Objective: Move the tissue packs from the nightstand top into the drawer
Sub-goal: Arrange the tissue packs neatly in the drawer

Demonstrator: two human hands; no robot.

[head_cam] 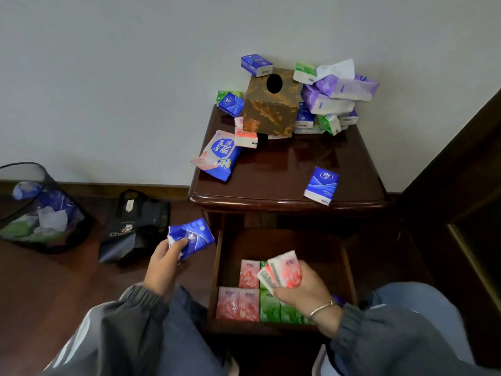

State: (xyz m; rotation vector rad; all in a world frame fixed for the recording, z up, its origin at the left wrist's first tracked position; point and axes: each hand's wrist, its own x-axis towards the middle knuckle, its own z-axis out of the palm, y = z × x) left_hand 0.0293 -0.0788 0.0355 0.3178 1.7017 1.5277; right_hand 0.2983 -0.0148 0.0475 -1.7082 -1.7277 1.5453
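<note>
Right hand [303, 291] grip closed on pink-and-white plastic tissue packs [282, 270], left hand [165, 256] on crumpled blue plastic pack [189, 236]; recommend seating pinks flat at 12 o'clock of the pink row in the dark wooden drawer [349, 267].

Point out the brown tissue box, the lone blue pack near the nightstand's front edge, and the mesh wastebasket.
brown tissue box [267, 115]: head view, on its patterned front face.
lone blue pack [321, 188]: head view, on the middle of its wrapper.
mesh wastebasket [40, 210]: head view, on its see-through side wall.
</note>
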